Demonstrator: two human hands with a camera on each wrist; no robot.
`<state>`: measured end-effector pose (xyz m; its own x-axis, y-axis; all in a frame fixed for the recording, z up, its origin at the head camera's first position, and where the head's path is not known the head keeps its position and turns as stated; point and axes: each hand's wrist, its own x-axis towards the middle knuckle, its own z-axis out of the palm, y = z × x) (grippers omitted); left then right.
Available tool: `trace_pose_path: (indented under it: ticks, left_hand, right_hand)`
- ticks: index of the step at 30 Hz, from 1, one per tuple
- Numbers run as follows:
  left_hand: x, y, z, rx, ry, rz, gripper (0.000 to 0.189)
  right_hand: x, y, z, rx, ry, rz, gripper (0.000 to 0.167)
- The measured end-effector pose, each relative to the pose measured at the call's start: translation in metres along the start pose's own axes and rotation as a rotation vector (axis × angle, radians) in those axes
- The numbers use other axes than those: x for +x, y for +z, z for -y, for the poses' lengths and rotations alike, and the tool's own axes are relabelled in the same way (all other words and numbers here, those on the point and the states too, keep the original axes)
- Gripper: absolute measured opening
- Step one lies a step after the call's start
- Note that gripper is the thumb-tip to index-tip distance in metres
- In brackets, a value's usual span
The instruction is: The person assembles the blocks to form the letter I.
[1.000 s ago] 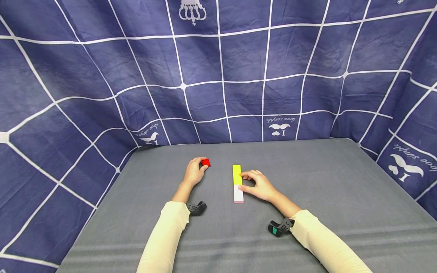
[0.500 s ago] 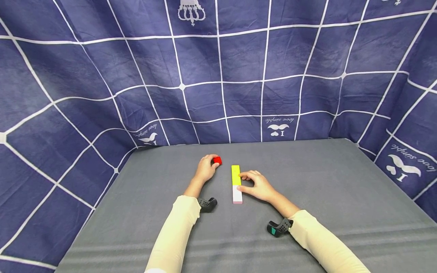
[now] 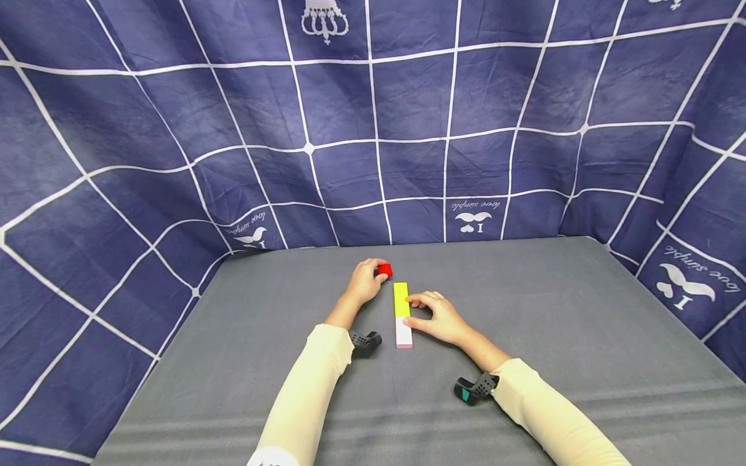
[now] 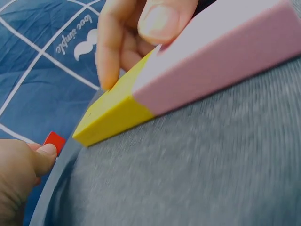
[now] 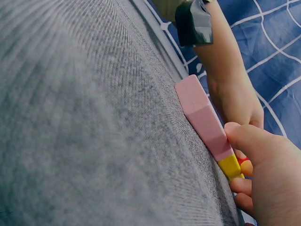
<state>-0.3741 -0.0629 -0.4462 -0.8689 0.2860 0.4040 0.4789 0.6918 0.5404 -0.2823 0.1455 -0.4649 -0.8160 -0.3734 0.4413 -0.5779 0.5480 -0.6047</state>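
Note:
A yellow block (image 3: 401, 294) and a pale pink block (image 3: 403, 333) lie end to end on the grey cloth, the yellow one farther away. My left hand (image 3: 364, 283) pinches a small red block (image 3: 385, 270) between thumb and fingers, just beyond the yellow block's far end and slightly to its left. In the left wrist view the red block (image 4: 55, 141) shows apart from the yellow one. My right hand (image 3: 441, 320) lies along the row's right side, thumb touching the pink block (image 5: 207, 125) and fingertips at the yellow block (image 5: 230, 166), spread apart.
A grey cloth (image 3: 233, 362) covers the table. Behind it and at the sides hangs a dark blue curtain (image 3: 408, 162) with white lines. Black wrist devices sit on both wrists, the left one (image 3: 365, 343) close to the pink block's left side.
My left hand has carried the red block to the right and a little away, from well left of the row to near its far end. The right hand and both row blocks stayed put.

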Motion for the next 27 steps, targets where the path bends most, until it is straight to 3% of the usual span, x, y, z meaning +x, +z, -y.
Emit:
trace_pose_path:
  ticks: [6,15,27]
  left_hand:
    - [0.003,0.007,-0.013,0.001,-0.034,0.072,0.029]
    - [0.010,0.011,-0.028,0.062,-0.029,0.137,0.030]
    - [0.019,0.014,-0.027,0.058,-0.027,0.199,0.028]
  right_hand:
    - [0.000,0.001,-0.001,-0.003,-0.006,0.001,0.041]
    - [0.000,0.000,-0.002,-0.003,-0.003,0.005,0.040]
    - [0.000,0.000,-0.001,-0.006,-0.012,0.008,0.041]
